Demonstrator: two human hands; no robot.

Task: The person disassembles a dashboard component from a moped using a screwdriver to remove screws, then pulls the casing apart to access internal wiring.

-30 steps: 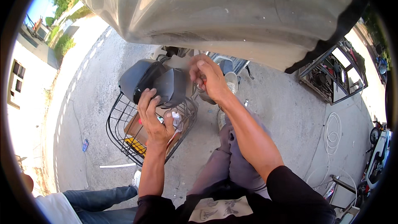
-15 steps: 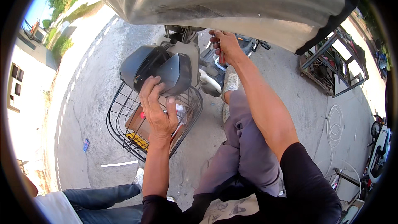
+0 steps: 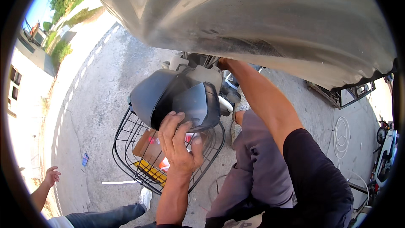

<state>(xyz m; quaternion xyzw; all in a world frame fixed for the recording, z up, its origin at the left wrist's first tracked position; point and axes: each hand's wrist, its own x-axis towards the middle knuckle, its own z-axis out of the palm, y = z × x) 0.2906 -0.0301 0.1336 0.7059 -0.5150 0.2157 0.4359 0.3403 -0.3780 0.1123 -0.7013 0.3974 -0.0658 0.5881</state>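
Note:
My left hand [image 3: 179, 147] reaches up to a dark grey headlamp-like housing [image 3: 154, 95] on the front of a scooter-type vehicle. Its fingertips lie on the housing's lower rim, beside a smooth grey panel [image 3: 192, 103], and the thumb stands apart from the fingers. My right hand [image 3: 223, 64] is behind the housing, at the vehicle's cables. A hanging clear plastic sheet hides most of that hand, so its fingers do not show. Below the housing hangs a black wire basket [image 3: 122, 154] containing a cardboard box [image 3: 143, 143] and a yellow item [image 3: 149, 171].
The clouded plastic sheet [image 3: 253, 21] hangs low across the top. A metal frame rack [image 3: 337, 95] stands at the right, with a coiled white hose [image 3: 341, 137] on the concrete. At the lower left are another person's hand [image 3: 52, 176] and jeans-clad leg [image 3: 105, 216].
The housing and basket sit lower and further right in view. My right hand, earlier visible with a red-handled tool, is now mostly behind the sheet. The other person's hand has appeared.

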